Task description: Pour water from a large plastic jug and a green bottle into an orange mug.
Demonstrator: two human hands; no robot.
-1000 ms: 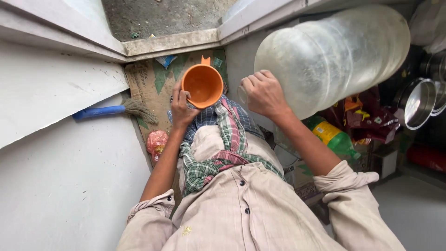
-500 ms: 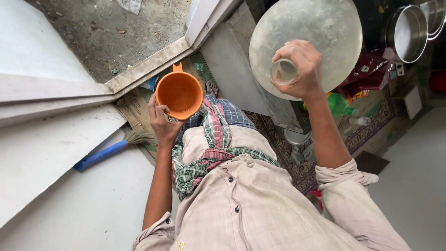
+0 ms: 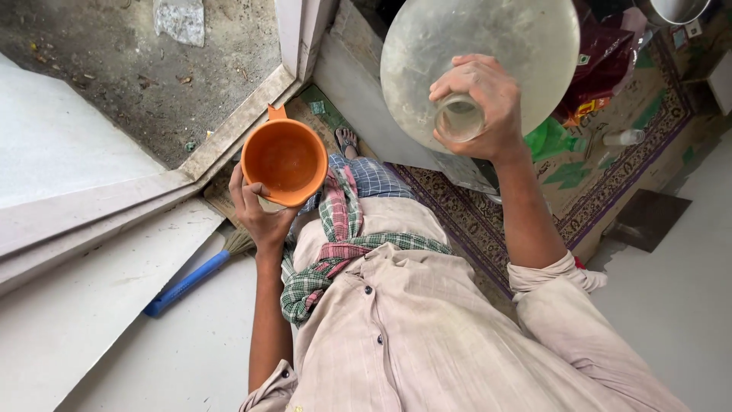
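My left hand (image 3: pixel 258 212) grips an orange plastic mug (image 3: pixel 284 162) from below, its mouth facing up and nothing visible inside. My right hand (image 3: pixel 479 101) is wrapped around the neck of a big clear plastic water jug (image 3: pixel 488 42), whose open mouth points toward the camera. The jug is held up at chest height, to the right of the mug. I wear a beige buttoned shirt with a checked cloth tied at the waist, and a sandalled foot (image 3: pixel 347 140) shows below.
A stone door threshold (image 3: pixel 229 137) and bare ground lie ahead on the left. A blue-handled broom (image 3: pixel 187 284) lies on the white floor. A patterned rug (image 3: pixel 595 183), red packets (image 3: pixel 602 76) and a metal pot (image 3: pixel 675 9) are at the right.
The jug has swung from lying sideways to pointing its mouth at me, with my right hand shifting to its neck. The mug stayed in my left hand and came closer.
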